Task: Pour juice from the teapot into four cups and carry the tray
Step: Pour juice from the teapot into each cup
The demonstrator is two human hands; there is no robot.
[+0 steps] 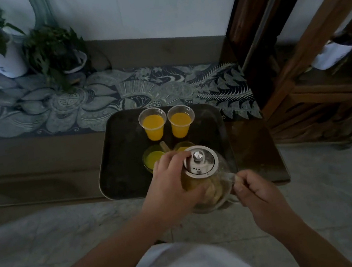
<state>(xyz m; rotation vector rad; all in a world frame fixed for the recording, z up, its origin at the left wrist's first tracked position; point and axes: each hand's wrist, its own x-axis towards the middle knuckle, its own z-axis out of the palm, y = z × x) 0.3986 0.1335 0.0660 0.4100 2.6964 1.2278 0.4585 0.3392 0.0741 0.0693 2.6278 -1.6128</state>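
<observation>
A glass teapot (210,181) with a steel lid (200,160) hangs over the near edge of a dark tray (120,165). My right hand (255,192) grips its handle. My left hand (171,182) rests against its side, fingers on the lid. The spout (164,146) points away, above two cups at the tray's near side: one on the left (151,160) holding orange juice, one on the right (183,147) mostly hidden behind the lid. Two more plastic cups (153,123) (181,121) with juice stand at the tray's far side.
The tray sits on a low dark wooden table (256,150) over a patterned blue cloth (96,99). Two potted plants (2,50) (58,52) stand at the back left. A wooden cabinet (316,92) rises on the right. Tiled floor (49,241) lies below.
</observation>
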